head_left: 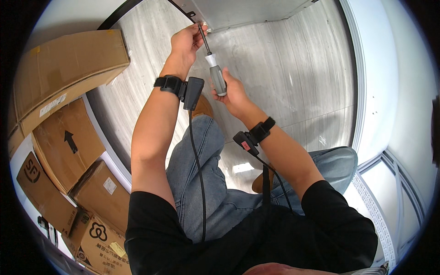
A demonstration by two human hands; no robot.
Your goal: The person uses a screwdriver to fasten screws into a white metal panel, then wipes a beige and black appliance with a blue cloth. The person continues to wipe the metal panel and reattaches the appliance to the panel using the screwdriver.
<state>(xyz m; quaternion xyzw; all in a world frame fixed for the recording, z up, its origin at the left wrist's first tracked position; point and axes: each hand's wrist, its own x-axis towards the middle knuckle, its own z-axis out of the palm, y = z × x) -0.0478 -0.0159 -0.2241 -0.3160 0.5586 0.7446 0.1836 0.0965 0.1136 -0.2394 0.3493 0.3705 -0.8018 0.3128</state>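
A screwdriver (217, 75) with a grey and white handle and a long dark shaft points away from me, up to the lower edge of a light grey metal panel (247, 13). My right hand (233, 94) is wrapped round its handle. Beside the tip, my left hand (185, 42) has its fingers bent and close together at the panel's corner. Whatever those fingers pinch is too small and too hidden to make out. A dark bracket with a hole (190, 14) shows at the panel's edge, just past my left fingers.
Several cardboard boxes (68, 137) are stacked on my left. Grey wood-look floor (293, 73) lies under the panel and my feet. A white frame (366, 73) runs along the right. Black cables (199, 169) hang from devices strapped to my wrists.
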